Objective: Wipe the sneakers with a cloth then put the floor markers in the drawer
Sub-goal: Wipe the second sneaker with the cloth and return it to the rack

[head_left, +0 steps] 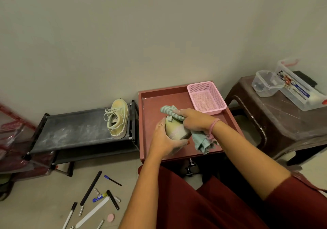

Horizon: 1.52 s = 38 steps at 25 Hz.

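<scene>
The sneaker (pixel 177 131) sits in my left hand (pixel 163 140) over the red tray (pixel 150 105), fingers wrapped tight. My right hand (pixel 192 120) presses the striped green cloth (pixel 203 142) on it, hiding its top. The clear box (pixel 299 89) label is too blurry to read.

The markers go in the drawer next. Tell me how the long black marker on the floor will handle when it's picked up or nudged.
The long black marker looks like a thin rigid stick, so it should stay stiff and feel light. It seems round and lies flat on the smooth floor, so a nudge would probably roll it. Other pens crowd close, so a careless grab may scatter them.
</scene>
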Available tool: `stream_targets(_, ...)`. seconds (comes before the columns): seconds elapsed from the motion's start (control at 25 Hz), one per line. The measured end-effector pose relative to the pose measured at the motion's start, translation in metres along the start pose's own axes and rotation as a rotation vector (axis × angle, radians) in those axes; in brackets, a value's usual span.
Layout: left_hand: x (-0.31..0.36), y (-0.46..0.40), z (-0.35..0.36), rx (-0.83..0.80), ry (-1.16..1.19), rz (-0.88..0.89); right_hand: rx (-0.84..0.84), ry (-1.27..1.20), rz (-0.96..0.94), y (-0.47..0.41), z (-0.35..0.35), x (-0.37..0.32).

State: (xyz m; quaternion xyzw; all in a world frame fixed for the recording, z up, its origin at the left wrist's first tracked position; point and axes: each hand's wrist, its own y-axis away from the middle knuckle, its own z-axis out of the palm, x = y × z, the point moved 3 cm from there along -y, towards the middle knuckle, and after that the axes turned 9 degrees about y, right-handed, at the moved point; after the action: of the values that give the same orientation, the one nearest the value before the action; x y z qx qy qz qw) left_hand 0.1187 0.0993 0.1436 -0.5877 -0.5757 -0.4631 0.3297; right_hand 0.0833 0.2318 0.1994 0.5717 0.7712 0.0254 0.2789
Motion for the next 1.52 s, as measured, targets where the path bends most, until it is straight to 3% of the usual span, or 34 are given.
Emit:
stream_targets(0.16, -0.002, 0.0, -0.002, 0.014, 0.024, -0.032, 0.049, 0.174, -0.167, 0.007, 0.021, -0.015)
stream_targets(0.32, -0.003, 0.007, -0.003, 0.008, 0.052, 0.022, -0.048, -0.126, -0.015, 0.009, 0.007, 0.011)
stream_targets(0.44, -0.009, 0.007, -0.007, 0.026, 0.083, 0.006, -0.068, -0.105, -0.027, 0.014, 0.018, 0.001)
stream_targets(0.6, -0.019, 0.006, -0.016, 0.064, 0.137, -0.066, 0.069, 0.102, -0.18, 0.025, 0.049, -0.013)
stream_targets(0.8, -0.026, 0.007, -0.018, 0.054, 0.184, -0.039, 0.022, -0.315, -0.007, 0.024, 0.056, 0.021)
stream_targets(1.0, -0.03, 0.003, -0.023, 0.018, 0.184, -0.04, 0.227, -0.165, -0.106, 0.032, 0.064, -0.005)
stream_targets(1.16, -0.03, 0.006, -0.023, -0.015, 0.184, -0.044, -0.014, -0.319, -0.095, 0.018, 0.045, 0.02)
stream_targets(1.28, -0.031, 0.007, -0.021, -0.03, 0.167, -0.031, 0.019, -0.359, -0.026, 0.01, 0.037, 0.014)
stream_targets(1.52, -0.026, 0.006, -0.027, -0.019, 0.205, -0.073, 0.137, -0.05, -0.251, 0.018, 0.047, -0.011)
